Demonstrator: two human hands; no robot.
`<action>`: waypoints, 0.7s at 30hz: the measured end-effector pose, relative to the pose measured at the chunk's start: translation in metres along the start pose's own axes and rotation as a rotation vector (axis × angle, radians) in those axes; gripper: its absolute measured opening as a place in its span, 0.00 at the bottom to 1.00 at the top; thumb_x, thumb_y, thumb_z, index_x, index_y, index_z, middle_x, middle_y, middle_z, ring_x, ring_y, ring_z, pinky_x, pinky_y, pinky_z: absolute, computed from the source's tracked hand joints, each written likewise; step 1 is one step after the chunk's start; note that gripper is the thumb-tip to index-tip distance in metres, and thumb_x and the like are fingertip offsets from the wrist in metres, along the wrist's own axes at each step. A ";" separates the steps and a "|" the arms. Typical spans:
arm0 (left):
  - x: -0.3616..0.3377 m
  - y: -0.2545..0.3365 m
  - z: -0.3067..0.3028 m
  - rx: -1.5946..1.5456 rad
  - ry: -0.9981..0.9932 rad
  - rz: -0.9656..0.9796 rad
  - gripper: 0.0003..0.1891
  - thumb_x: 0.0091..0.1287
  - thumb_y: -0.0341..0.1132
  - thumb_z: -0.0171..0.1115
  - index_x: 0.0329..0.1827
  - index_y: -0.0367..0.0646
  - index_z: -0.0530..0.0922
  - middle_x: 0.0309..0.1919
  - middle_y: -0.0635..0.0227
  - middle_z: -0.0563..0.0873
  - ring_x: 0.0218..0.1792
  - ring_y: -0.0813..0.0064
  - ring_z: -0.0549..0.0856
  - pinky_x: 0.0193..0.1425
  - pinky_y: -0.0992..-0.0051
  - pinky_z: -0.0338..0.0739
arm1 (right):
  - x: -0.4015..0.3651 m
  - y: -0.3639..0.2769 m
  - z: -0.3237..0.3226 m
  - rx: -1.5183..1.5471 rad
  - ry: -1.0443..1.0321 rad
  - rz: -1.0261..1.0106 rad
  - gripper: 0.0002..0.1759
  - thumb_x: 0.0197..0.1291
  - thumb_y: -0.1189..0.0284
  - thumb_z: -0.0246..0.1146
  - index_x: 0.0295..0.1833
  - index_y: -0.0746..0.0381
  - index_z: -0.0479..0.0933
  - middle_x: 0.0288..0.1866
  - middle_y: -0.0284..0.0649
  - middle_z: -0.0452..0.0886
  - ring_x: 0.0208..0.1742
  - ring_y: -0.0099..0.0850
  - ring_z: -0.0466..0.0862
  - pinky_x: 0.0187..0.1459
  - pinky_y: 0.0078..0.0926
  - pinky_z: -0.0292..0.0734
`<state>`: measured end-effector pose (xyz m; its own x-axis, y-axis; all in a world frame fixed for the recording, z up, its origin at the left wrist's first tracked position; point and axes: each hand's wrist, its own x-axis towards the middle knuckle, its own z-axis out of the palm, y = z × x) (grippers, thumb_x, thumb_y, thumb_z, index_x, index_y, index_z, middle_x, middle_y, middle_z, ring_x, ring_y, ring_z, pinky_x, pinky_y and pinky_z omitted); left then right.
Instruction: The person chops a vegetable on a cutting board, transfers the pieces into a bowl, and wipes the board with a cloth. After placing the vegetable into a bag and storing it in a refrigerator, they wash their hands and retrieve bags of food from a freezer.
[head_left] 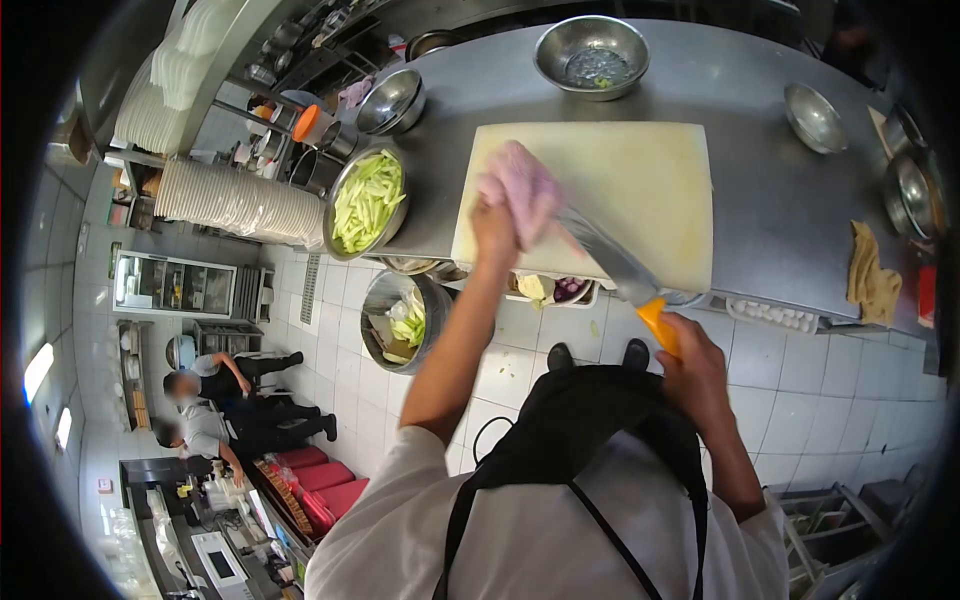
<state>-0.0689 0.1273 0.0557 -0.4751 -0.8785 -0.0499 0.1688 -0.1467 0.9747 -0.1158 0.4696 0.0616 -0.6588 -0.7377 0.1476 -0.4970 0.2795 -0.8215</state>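
Note:
My left hand (497, 232) is closed on a pink cloth (523, 188) above the left part of a white cutting board (640, 165). The cloth lies against the tip end of a large kitchen knife (612, 258), hiding part of the blade. Wrapped round the knife's yellow handle (660, 328) is my right hand (695, 365), in front of the counter's near edge. The blade slants up and left from the handle, over the board's front edge.
A metal bowl of cut green vegetable strips (368, 205) stands left of the board. Behind it sits a metal bowl with liquid (592, 60). A bin with scraps (405, 320) is on the floor. A tan cloth (872, 275) lies at right. Two people (235, 400) stand far left.

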 end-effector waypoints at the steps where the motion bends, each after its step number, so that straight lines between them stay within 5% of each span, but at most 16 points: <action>1: 0.022 0.010 -0.018 0.091 -0.030 0.135 0.10 0.74 0.30 0.55 0.51 0.33 0.79 0.44 0.60 0.86 0.42 0.72 0.86 0.46 0.73 0.83 | -0.007 0.001 -0.012 -0.017 0.002 0.029 0.29 0.52 0.84 0.67 0.61 0.59 0.72 0.51 0.51 0.81 0.47 0.53 0.82 0.48 0.44 0.79; 3: 0.048 0.044 -0.039 0.310 -0.124 0.176 0.09 0.70 0.27 0.59 0.50 0.32 0.79 0.43 0.61 0.87 0.41 0.74 0.85 0.45 0.73 0.82 | -0.017 0.008 -0.026 -0.051 0.017 0.119 0.30 0.50 0.86 0.68 0.61 0.60 0.72 0.53 0.52 0.81 0.51 0.53 0.83 0.52 0.41 0.80; 5: 0.071 0.072 -0.048 0.579 -0.221 -0.025 0.25 0.68 0.40 0.66 0.62 0.30 0.74 0.52 0.51 0.84 0.49 0.65 0.85 0.52 0.70 0.82 | -0.021 0.020 -0.027 -0.072 0.075 0.199 0.29 0.52 0.86 0.67 0.62 0.61 0.72 0.54 0.52 0.81 0.52 0.53 0.83 0.54 0.40 0.80; 8: 0.111 0.048 -0.063 1.101 -0.136 0.108 0.47 0.61 0.57 0.69 0.74 0.33 0.62 0.65 0.44 0.76 0.66 0.54 0.76 0.68 0.59 0.71 | -0.016 0.028 -0.029 -0.060 0.097 0.364 0.28 0.55 0.84 0.67 0.62 0.62 0.72 0.54 0.54 0.82 0.53 0.51 0.84 0.55 0.40 0.80; 11: 0.117 -0.003 -0.071 1.641 -0.245 0.324 0.61 0.54 0.68 0.68 0.80 0.39 0.49 0.74 0.47 0.66 0.77 0.49 0.59 0.79 0.52 0.52 | -0.016 0.032 -0.029 0.015 0.114 0.491 0.27 0.57 0.84 0.67 0.62 0.62 0.72 0.52 0.54 0.83 0.51 0.48 0.85 0.54 0.38 0.80; 15: 0.127 -0.055 -0.083 1.482 -0.163 0.659 0.31 0.64 0.49 0.64 0.66 0.40 0.75 0.72 0.54 0.70 0.74 0.44 0.63 0.77 0.49 0.54 | -0.020 0.027 -0.030 0.091 0.126 0.622 0.27 0.58 0.84 0.67 0.63 0.61 0.72 0.49 0.53 0.83 0.50 0.42 0.86 0.53 0.37 0.80; 16: 0.119 -0.054 -0.072 1.374 -0.125 0.758 0.17 0.65 0.37 0.61 0.54 0.39 0.82 0.64 0.53 0.78 0.66 0.46 0.73 0.72 0.54 0.65 | -0.024 0.028 -0.029 0.095 0.115 0.640 0.27 0.59 0.83 0.67 0.63 0.61 0.72 0.48 0.52 0.84 0.50 0.40 0.86 0.53 0.37 0.80; 21: 0.078 -0.066 -0.040 1.219 -0.213 0.791 0.14 0.66 0.31 0.61 0.53 0.39 0.82 0.52 0.53 0.86 0.57 0.58 0.84 0.61 0.65 0.77 | -0.037 0.045 -0.016 0.172 0.239 0.531 0.26 0.60 0.81 0.67 0.65 0.60 0.72 0.42 0.42 0.83 0.40 0.28 0.82 0.46 0.28 0.78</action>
<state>-0.0827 0.0506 -0.0209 -0.7416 -0.4477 0.4996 -0.3262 0.8914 0.3146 -0.1225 0.5193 0.0284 -0.9101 -0.3610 -0.2034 0.0194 0.4533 -0.8912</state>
